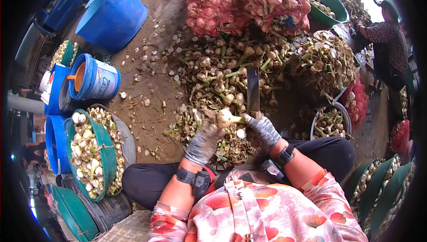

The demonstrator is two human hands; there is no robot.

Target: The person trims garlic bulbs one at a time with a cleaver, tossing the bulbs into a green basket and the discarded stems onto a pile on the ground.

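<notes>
We see a garlic bulb (224, 117) held just above the lap: pale, cream-white, rounded, with a short green stalk stub jutting out to the right. It lies roughly sideways, pinched at its left end by the gloved left hand (203, 142). Against its stalk stands a cleaver (253, 92), its broad dark blade upright and pointing away from us, the flat face turned our way. Its handle sits inside the gloved right hand (263, 131), closed around it.
</notes>
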